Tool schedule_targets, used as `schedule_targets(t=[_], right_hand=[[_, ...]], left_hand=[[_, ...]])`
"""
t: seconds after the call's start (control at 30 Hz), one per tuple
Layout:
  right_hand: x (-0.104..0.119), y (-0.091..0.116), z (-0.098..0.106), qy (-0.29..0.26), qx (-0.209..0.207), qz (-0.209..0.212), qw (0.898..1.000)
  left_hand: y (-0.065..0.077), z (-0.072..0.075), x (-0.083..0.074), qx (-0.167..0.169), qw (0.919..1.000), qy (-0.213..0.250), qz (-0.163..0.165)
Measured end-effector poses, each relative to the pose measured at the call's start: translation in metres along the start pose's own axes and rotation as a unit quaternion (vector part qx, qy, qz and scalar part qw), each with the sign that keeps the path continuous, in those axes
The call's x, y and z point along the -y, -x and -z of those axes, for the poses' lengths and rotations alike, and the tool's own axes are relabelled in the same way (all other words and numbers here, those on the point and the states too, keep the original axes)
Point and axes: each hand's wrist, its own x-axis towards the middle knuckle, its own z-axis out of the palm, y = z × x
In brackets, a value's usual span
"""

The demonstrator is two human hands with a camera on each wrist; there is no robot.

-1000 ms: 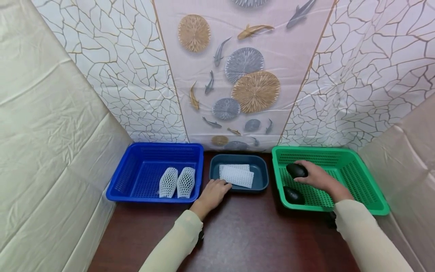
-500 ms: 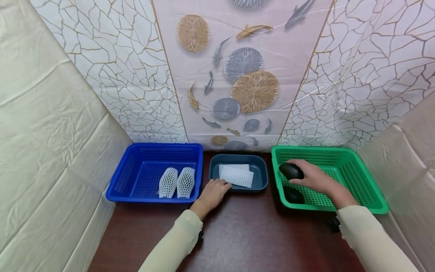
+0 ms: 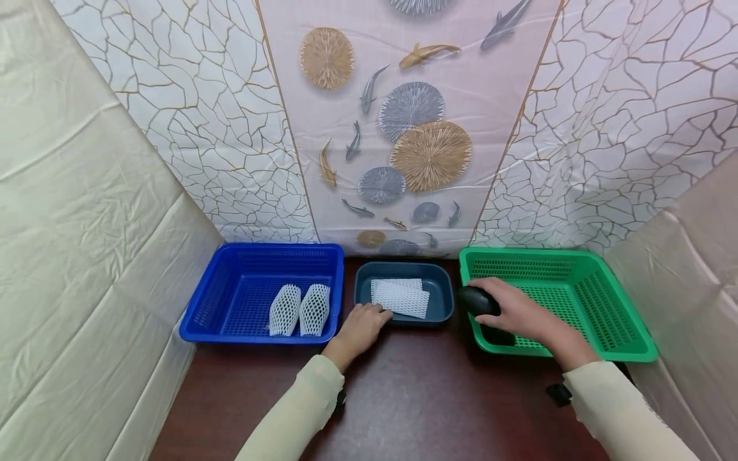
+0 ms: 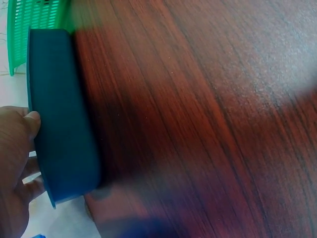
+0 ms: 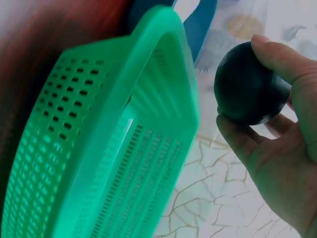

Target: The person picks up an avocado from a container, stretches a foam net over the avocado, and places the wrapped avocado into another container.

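My right hand (image 3: 516, 310) grips a glossy black egg-shaped fruit (image 3: 478, 300), held at the left rim of the green basket (image 3: 625, 301). The right wrist view has the same fruit (image 5: 250, 84) between thumb and fingers. Below that hand, a second black fruit (image 3: 497, 337) lies in the basket, mostly covered. My left hand (image 3: 360, 330) holds the near left rim of a dark teal tray (image 3: 446, 314). In the left wrist view, the thumb overlaps the tray's outer wall (image 4: 62, 114) and the fingers pass behind its edge. White foam net sleeves (image 3: 401, 301) lie flat in the tray.
To the left stands a blue basket (image 3: 216, 326) with two filled white foam nets (image 3: 300, 310) side by side. Both baskets and the tray line the back of a dark wooden table (image 3: 398, 397), against a patterned cloth wall (image 3: 403, 211). Pale padded panels (image 3: 98, 256) flank both sides.
My right hand has carried the black fruit leftward, from over the green basket's inside to its left rim. The left hand and the tray have stayed in place.
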Motion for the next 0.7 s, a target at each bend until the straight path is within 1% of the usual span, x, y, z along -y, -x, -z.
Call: schedule_targets(t=[0.2, 0.43, 0.53, 0.7], right_hand=[[0.016, 0.003, -0.010, -0.003, -0.002, 0.029, 1.000], [0.030, 0.003, -0.028, -0.008, 0.001, 0.046, 0.999], [0.035, 0.003, -0.036, -0.003, 0.002, 0.058, 0.998], [0.041, 0.004, -0.052, 0.012, 0.015, 0.069, 0.997]], left_hand=[[-0.001, 0.002, 0.000, 0.009, 0.9999, 0.005, -0.002], [-0.002, 0.000, 0.002, 0.003, 1.0000, 0.005, -0.006], [-0.002, -0.001, 0.002, 0.005, 1.0000, 0.005, -0.005], [-0.002, -0.002, 0.002, 0.004, 1.0000, 0.006, -0.006]])
